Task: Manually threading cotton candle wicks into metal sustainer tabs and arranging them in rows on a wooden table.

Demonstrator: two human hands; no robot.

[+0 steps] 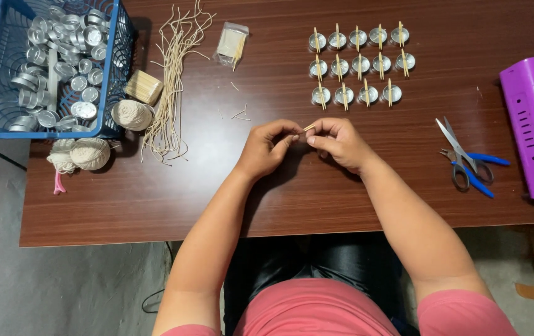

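My left hand [267, 148] and my right hand [340, 143] meet over the middle of the brown wooden table [217, 193]. Their fingertips pinch a small thin wooden stick [308, 128] between them. Whether a piece of string is on the stick is hidden by my fingers. Beyond my hands stand three rows of small round metal cups [359, 64], each with a little stick lying across its rim.
A blue basket [118, 59] of several empty metal cups sits at the far left. Beside it lie cut cream strings [172, 87], balls of twine [90, 154], a stick bundle [144, 86] and a small clear packet [231, 43]. Blue-handled scissors [468, 163] and a purple box [533, 124] are at right.
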